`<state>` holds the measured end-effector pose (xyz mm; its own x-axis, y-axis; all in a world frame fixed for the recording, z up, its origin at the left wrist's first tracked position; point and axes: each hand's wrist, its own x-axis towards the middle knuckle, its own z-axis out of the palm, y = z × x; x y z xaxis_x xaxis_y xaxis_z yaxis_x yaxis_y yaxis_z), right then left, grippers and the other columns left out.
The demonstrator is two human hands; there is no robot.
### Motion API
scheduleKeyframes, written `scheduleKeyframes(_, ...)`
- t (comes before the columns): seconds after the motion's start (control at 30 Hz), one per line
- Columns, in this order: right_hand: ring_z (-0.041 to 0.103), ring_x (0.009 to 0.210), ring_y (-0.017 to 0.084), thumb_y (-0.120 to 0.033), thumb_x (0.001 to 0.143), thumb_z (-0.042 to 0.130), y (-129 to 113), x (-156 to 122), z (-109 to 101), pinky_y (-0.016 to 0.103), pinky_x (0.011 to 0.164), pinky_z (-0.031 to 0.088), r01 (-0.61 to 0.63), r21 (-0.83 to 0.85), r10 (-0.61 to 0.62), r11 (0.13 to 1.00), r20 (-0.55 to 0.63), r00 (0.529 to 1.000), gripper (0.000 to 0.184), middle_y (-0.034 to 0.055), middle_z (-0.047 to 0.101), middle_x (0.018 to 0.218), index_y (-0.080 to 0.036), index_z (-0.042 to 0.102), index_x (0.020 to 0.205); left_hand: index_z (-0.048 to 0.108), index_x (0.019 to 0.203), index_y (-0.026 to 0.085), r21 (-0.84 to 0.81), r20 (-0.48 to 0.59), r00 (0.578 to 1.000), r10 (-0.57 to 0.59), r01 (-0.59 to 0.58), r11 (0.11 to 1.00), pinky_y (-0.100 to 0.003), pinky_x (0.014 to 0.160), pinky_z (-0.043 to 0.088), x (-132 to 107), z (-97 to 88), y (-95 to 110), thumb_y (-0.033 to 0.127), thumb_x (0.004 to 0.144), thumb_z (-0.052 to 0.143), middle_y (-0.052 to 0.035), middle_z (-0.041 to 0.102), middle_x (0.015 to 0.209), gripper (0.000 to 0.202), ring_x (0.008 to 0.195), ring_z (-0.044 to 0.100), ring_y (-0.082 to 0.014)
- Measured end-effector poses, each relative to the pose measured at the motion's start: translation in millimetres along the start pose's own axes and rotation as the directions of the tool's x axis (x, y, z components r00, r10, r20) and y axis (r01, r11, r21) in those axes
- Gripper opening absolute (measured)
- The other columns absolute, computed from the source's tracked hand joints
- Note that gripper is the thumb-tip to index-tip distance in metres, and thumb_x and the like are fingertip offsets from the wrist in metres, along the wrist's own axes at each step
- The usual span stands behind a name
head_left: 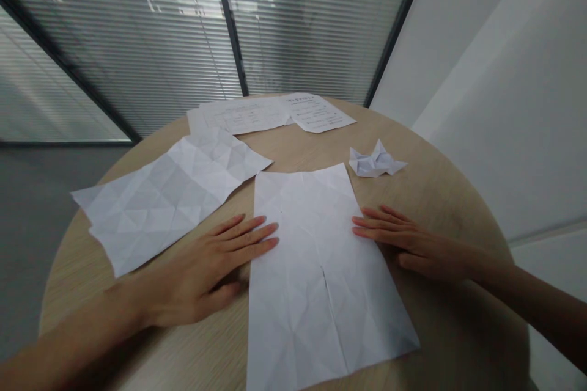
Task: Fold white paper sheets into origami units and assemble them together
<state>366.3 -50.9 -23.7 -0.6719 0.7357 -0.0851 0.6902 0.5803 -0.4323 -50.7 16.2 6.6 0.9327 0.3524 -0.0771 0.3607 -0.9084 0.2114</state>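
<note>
A creased white sheet of paper [312,293] lies unfolded in front of me, with a dark slit or crease line running down its lower middle. On its left edge rest the fingertips of my left hand [215,269], fingers stretched out flat. My right hand [413,241] touches the right edge with its fingers extended too. To the left lie creased white sheets [169,201], unfolded and slightly wavy. Beyond my right hand sits a small folded paper boat [376,160].
Printed papers [257,115] lie at the far side of the round wooden table [458,208]. Behind the table stands a glass partition with blinds [312,30]. A white wall [504,85] rises on the right.
</note>
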Motion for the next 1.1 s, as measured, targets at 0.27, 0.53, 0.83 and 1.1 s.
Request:
scheduleKeyframes(0.27,0.041,0.144,0.026,-0.025,0.098,0.05,-3,7,17,0.059,0.119,0.027,-0.076,-0.096,0.054,0.993,-0.218,0.975,0.045,0.006,0.056,0.147,-0.032,0.053,0.142,0.039,0.151,0.028,-0.004,-0.085,0.994,-0.063,0.063,0.998,-0.054,0.121,0.027,1,10.0,-2,0.029,0.096,0.05,-0.005,0.041,0.157,0.057,0.147,0.036,-0.0261)
scheduleKeyframes(0.53,0.055,0.131,0.03,-0.02,0.09,0.048,-8,24,29,0.068,0.115,0.016,-0.186,-0.06,0.143,0.981,-0.428,0.893,0.032,0.0079,0.071,0.122,-0.029,0.072,0.11,0.073,0.11,0.023,-0.238,-0.269,0.93,-0.25,0.187,0.953,-0.04,0.101,0.052,22,2.4,5,0.028,0.098,0.043,-0.0057,0.071,0.126,0.033,0.117,0.066,-0.0212)
scheduleKeyframes(0.83,0.067,0.084,0.029,-0.045,0.096,0.047,-13,63,23,0.061,0.095,0.043,-0.477,-0.039,0.377,0.878,-0.557,0.74,0.046,0.0075,0.07,0.081,-0.021,0.064,0.06,0.064,0.059,0.018,-0.214,-0.392,0.754,-0.527,0.482,0.85,-0.034,0.069,0.055,52,5.6,5,0.043,0.098,0.046,-0.0079,0.07,0.083,0.05,0.076,0.066,-0.0198)
scheduleKeyframes(1.1,0.054,0.12,0.041,-0.044,0.08,0.073,-18,64,16,0.065,0.1,0.04,-0.532,-0.195,0.262,0.824,-0.701,0.663,0.057,0.0195,0.06,0.127,-0.019,0.055,0.128,0.059,0.077,0.018,0.145,-0.491,0.73,-0.475,0.606,0.782,-0.043,0.07,0.05,56,10.2,11,0.043,0.094,0.055,-0.0102,0.064,0.081,0.031,0.082,0.06,-0.029)
